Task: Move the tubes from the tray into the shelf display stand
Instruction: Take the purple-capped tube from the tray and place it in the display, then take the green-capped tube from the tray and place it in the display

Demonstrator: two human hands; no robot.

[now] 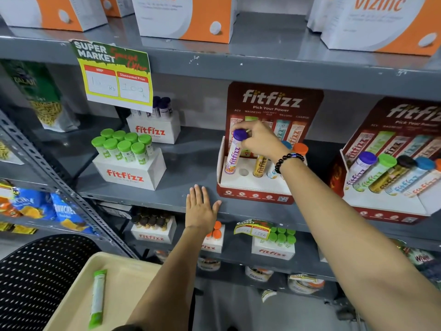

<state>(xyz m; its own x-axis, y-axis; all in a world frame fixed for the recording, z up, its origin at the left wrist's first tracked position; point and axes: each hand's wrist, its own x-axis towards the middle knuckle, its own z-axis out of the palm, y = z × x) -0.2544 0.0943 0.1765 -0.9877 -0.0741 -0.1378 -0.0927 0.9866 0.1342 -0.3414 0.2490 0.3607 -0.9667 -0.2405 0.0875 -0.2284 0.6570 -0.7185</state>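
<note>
A red and white display stand [253,187] sits on the grey middle shelf. My right hand [259,139] grips the purple cap of a purple-capped tube [233,156], whose base sits in the stand's leftmost hole. The hole [243,172] beside it is empty. A gold tube [260,166] and tubes with blue and orange caps stand further right, partly hidden by my wrist. My left hand [200,210] lies flat and open on the shelf edge, left of the stand. A green-capped tube [97,298] lies in the beige tray [128,280] at the bottom left.
A white box of green-capped tubes [128,161] stands left on the same shelf. A second, filled display stand [391,182] is at the right. A price sign [114,75] hangs from the shelf above. A black perforated chair [40,271] is beside the tray.
</note>
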